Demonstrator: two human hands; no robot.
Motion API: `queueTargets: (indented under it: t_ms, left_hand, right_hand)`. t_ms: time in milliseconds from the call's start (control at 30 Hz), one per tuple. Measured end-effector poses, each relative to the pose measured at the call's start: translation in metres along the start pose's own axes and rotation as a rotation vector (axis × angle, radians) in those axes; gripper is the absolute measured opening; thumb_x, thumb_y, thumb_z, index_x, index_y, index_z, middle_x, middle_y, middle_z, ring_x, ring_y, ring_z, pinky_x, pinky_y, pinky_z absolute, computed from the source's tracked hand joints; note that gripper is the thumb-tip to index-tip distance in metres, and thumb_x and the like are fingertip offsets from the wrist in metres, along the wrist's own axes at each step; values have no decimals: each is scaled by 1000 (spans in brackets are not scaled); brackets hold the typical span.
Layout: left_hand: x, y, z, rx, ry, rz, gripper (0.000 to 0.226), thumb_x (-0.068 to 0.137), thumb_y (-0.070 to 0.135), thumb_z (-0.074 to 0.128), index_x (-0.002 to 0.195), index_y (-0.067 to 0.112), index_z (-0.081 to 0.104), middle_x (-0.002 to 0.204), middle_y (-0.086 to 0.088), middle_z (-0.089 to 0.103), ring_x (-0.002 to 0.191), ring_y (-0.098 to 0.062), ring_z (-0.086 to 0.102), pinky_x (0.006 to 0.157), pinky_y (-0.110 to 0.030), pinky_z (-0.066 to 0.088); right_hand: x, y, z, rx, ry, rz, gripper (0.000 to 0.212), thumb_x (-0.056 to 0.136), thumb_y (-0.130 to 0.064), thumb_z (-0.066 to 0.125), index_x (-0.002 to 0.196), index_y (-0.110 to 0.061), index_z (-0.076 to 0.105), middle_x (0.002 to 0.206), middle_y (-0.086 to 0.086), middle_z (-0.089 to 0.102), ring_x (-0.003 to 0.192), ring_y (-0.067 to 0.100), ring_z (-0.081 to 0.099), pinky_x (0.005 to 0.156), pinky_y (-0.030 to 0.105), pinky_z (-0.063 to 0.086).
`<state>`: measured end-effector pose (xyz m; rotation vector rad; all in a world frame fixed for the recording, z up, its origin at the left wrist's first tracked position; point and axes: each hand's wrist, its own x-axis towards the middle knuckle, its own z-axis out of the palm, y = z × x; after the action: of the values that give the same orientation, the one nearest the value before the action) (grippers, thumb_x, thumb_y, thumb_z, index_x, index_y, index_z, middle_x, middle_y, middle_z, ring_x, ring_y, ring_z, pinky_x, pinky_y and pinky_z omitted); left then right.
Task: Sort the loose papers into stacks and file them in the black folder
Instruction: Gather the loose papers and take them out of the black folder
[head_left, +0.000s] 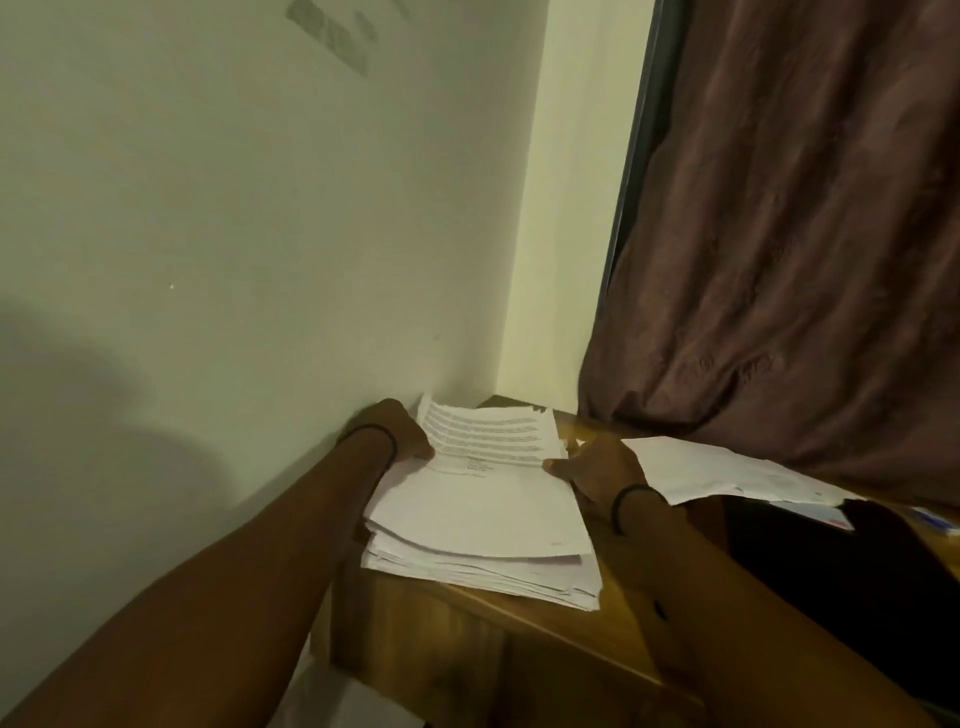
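A thick stack of white papers (483, 525) lies on the left end of a wooden table (524, 618), its near edge hanging a little over the front. My left hand (400, 428) grips the stack's far left side, thumb on the top printed sheet. On the far right side, my right hand (597, 467) holds the same stack, thumb on top. A second, thinner pile of white sheets (722, 467) lies to the right. The black folder (841, 561) sits at the right, partly hidden behind my right forearm.
A pale wall (234, 234) runs close along the table's left side. A dark brown curtain (810, 234) hangs behind the table at the right, down to its top. A small blue and white item (930, 519) lies at the far right edge.
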<state>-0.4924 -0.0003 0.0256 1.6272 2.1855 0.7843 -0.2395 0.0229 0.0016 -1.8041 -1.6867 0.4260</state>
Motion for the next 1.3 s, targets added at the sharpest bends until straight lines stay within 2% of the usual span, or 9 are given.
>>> queueTargets:
  t_ms: [167,400,533,700,800,900,967,1167,1300]
  left_hand:
    - [-2,-1,20,233,100,73,44,75,31,75,112,13,62,113,-7,68,102,-25,65,81,-30,50]
    - [-10,48,50,316,317,199,28,86,18,57,112,12,50,115,-11,53,108,-30,57,84,-35,46]
    - [-13,87,77,264,233,335,36,82,24,66,115,13,53,112,-8,58,102,-27,60,74,-31,44]
    - [-32,150,125,184,77,531,37,81,36,70,109,14,59,112,-7,64,99,-24,60,82,-33,51]
    - [-43,180,156,191,25,600,49,81,39,71,122,16,57,122,-6,61,109,-23,58,91,-32,50]
    - [-49,205,185,253,-8,635,62,83,44,65,136,18,48,134,-6,57,119,-24,55,100,-35,47]
    - [-48,215,202,288,-10,645,65,84,48,62,139,19,45,137,-5,55,121,-24,53,102,-37,45]
    - [-30,225,229,291,-20,643,55,92,34,55,144,21,41,142,-5,52,126,-23,51,106,-36,42]
    - [-24,221,243,363,97,692,30,98,25,47,125,23,62,119,-3,66,105,-20,62,90,-32,49]
  right_hand:
    - [-4,2,10,-252,-9,2,70,79,-60,71,129,-14,54,126,6,64,111,25,61,92,34,49]
    - [2,26,-18,-286,42,-34,48,84,-57,63,105,-13,63,113,7,67,100,23,62,77,31,47]
    - [6,53,-54,-279,115,-11,44,86,-57,61,98,-14,64,109,6,66,100,25,62,76,29,43]
    - [1,107,-95,-242,213,70,35,89,-48,61,93,-14,68,101,7,69,97,24,63,82,31,47]
    - [-1,140,-115,-168,236,114,30,88,-46,62,82,-17,65,94,7,71,94,24,64,83,31,47]
    - [2,170,-126,-114,211,143,33,92,-45,58,93,-14,70,97,6,72,95,23,65,85,30,46]
    - [4,185,-128,-75,193,157,31,93,-41,58,89,-13,71,92,5,72,92,22,65,84,30,47]
    - [20,201,-124,-17,164,174,30,90,-46,61,84,-18,69,85,3,71,87,20,65,82,33,50]
    - [23,202,-126,-1,129,155,28,90,-45,62,77,-20,65,83,3,70,85,20,65,83,35,52]
